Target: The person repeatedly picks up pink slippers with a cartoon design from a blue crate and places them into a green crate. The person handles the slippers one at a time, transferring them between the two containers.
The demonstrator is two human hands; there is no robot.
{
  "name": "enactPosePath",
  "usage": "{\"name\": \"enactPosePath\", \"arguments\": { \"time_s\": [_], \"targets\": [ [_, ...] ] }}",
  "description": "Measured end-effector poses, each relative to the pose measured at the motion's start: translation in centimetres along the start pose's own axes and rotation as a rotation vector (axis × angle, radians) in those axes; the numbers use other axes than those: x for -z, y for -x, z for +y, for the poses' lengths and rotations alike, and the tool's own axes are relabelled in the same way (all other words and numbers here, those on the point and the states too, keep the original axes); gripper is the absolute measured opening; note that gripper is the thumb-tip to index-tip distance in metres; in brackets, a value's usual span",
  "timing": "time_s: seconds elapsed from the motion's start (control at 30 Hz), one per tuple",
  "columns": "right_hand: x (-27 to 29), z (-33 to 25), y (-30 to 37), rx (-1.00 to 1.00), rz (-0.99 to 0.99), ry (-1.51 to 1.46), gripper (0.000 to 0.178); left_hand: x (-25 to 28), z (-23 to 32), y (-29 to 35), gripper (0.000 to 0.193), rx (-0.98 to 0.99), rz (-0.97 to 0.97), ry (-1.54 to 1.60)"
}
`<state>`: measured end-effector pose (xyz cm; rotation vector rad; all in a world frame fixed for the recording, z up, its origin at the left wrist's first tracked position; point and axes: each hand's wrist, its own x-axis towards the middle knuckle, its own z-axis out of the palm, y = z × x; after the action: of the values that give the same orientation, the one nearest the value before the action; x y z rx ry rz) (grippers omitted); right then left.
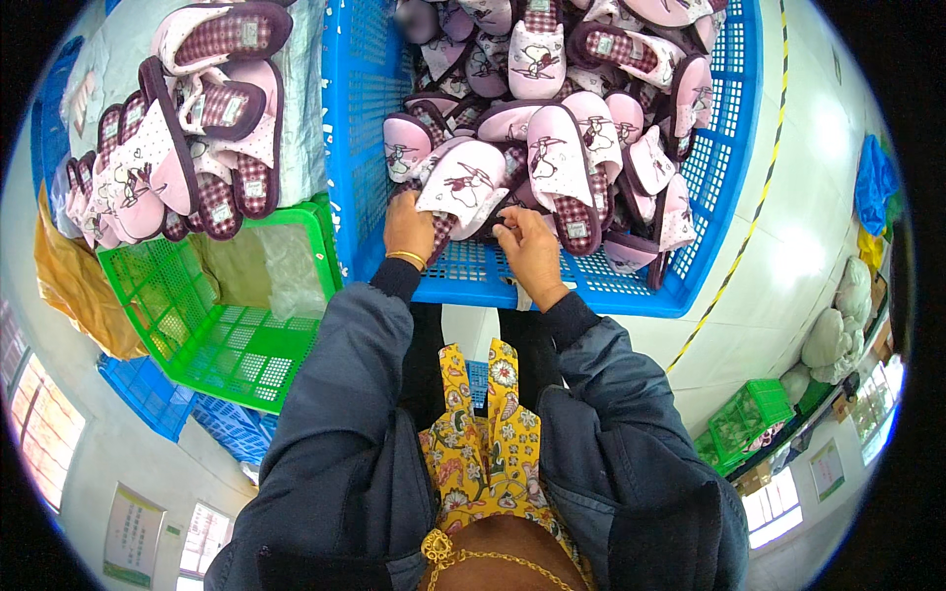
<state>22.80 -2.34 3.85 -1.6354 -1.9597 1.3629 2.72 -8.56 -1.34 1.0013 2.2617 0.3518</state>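
Just inside the near wall of a blue crate [434, 289], a pink slipper [461, 179] with a cartoon-dog print and a dark checked insole points away from me. My left hand [408, 231] is closed on its heel end from the left side, the fingertips hidden beneath it. On the other side, my right hand [532, 254] has its thumb and fingers bent together on the dark sole edge of a slipper partly hidden beside the first. Another slipper [554, 163] leans upright to the right of these, its checked insole [575, 225] close to my right fingers.
Many matching slippers [537, 59] fill the crate. More slippers [232, 98] are stacked on a pale sheet [307, 59] at the left. Below them stands a green crate [246, 369] with clear plastic [296, 271] inside. Yellow-black tape [734, 236] lines the floor at the right.
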Motion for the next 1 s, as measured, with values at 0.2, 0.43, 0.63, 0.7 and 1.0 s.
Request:
{"name": "enactPosePath", "arguments": {
  "time_s": [0.2,0.43,0.63,0.7,1.0],
  "targets": [
    [-0.2,-0.6,-1.3,-0.066,-0.019,-0.137,0.024,0.0,-0.8,0.4,0.027,0.032,0.017,0.171],
    [-3.1,-1.7,-2.6,-0.146,0.013,-0.274,0.021,-0.7,-0.5,-1.2,0.029,0.157,0.037,0.287],
    [-6.2,-2.7,-11.6,0.017,0.1,-0.162,0.019,-3.0,-4.5,-1.3,0.031,0.415,0.103,0.461],
    [-9.0,-0.9,-16.6,0.038,0.155,-0.105,0.021,-3.0,-4.0,-1.0,0.037,0.433,0.129,0.492],
    [-21.3,11.9,-32.9,0.196,-0.339,0.666,0.031,-3.4,-4.7,-2.8,0.043,0.608,0.036,0.762]
  ]
}}
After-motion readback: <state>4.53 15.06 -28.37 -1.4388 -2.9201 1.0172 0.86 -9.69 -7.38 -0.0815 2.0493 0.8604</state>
